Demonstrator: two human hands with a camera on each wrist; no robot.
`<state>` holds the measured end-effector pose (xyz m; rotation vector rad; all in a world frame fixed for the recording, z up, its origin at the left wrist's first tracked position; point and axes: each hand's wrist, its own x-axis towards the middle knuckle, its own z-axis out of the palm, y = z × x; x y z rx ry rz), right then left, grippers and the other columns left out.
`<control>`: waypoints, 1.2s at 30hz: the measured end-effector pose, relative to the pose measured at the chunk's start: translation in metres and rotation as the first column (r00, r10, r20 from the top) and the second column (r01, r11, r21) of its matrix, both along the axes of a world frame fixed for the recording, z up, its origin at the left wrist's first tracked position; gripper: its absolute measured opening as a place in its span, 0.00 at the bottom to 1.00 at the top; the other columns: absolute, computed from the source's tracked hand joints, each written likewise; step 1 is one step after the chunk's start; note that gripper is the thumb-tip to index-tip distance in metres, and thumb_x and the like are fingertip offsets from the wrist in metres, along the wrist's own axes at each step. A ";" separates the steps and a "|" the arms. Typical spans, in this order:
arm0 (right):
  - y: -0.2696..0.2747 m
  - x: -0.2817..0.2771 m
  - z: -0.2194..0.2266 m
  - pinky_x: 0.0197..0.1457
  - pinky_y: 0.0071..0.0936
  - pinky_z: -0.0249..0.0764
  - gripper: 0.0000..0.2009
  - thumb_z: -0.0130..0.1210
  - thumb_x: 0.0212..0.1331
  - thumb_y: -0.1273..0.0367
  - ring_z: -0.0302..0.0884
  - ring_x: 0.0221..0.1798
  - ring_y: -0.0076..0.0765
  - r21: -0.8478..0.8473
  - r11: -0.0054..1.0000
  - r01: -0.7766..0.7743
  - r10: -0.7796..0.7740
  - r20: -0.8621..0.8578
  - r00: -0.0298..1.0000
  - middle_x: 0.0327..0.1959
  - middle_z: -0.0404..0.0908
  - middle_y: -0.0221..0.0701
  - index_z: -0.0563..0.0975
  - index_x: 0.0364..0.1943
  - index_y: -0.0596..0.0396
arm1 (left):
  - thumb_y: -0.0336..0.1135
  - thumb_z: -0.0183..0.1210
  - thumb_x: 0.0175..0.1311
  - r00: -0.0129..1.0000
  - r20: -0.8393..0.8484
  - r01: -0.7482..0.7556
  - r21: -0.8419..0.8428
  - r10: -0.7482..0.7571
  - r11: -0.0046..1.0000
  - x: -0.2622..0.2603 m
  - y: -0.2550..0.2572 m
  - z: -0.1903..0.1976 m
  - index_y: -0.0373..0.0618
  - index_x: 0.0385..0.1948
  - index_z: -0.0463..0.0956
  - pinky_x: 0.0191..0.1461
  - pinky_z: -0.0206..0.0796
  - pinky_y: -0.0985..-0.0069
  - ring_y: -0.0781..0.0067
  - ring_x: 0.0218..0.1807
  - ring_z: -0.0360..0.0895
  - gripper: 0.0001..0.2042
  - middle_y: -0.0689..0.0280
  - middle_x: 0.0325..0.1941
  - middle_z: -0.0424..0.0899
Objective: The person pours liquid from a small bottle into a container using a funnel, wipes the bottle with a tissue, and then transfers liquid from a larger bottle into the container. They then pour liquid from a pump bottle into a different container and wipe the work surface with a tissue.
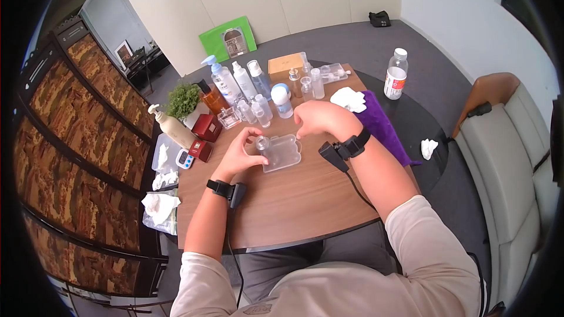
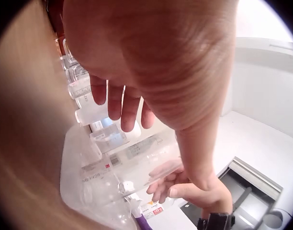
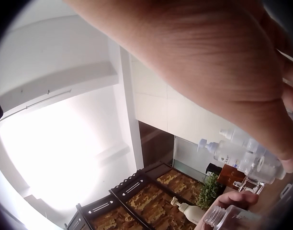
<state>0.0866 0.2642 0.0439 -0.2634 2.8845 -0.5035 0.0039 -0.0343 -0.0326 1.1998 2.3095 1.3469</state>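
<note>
My left hand grips a small clear bottle between thumb and fingers. Its threaded neck is uncapped, with the opening facing up. Right beside it on the table, a flat clear plastic case lies under the bottle in the head view. Through the clear plastic in the left wrist view, printed lettering shows. My right hand hovers to the right of the case, fingers loosely bent and holding nothing. Several small clear bottles stand just beyond the hands.
Pump bottles, a white-capped bottle, a cardboard box and a plant line the table's back. Red boxes stand left. A purple cloth and crumpled tissue lie right, near a large drink bottle.
</note>
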 end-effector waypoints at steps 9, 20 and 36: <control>0.056 0.002 0.006 0.49 0.45 0.84 0.18 0.73 0.53 0.60 0.89 0.42 0.55 0.012 0.976 0.217 -0.214 -0.137 0.967 0.39 0.89 0.50 0.89 0.39 0.62 | 0.52 0.86 0.40 0.995 -0.097 0.020 0.153 -0.005 0.988 0.003 0.003 -0.034 0.49 0.61 0.76 0.75 0.60 0.58 0.60 0.76 0.67 0.43 0.61 0.72 0.73; 0.044 -0.001 -0.003 0.49 0.45 0.85 0.20 0.75 0.50 0.58 0.90 0.44 0.53 0.120 0.949 0.293 -0.285 -0.082 0.955 0.41 0.91 0.47 0.89 0.41 0.60 | 0.47 0.88 0.36 1.000 0.011 -0.008 0.163 0.006 0.987 0.009 0.003 -0.041 0.45 0.74 0.68 0.78 0.60 0.63 0.63 0.74 0.70 0.56 0.61 0.73 0.72; 0.077 0.065 0.034 0.44 0.32 0.81 0.22 0.76 0.48 0.73 0.85 0.38 0.33 -0.229 0.912 0.342 -0.395 -0.260 0.881 0.33 0.86 0.35 0.79 0.48 0.60 | 0.50 0.84 0.45 0.999 0.025 -0.025 0.186 0.020 0.982 0.009 -0.004 -0.037 0.44 0.72 0.69 0.79 0.60 0.61 0.60 0.77 0.68 0.49 0.61 0.74 0.73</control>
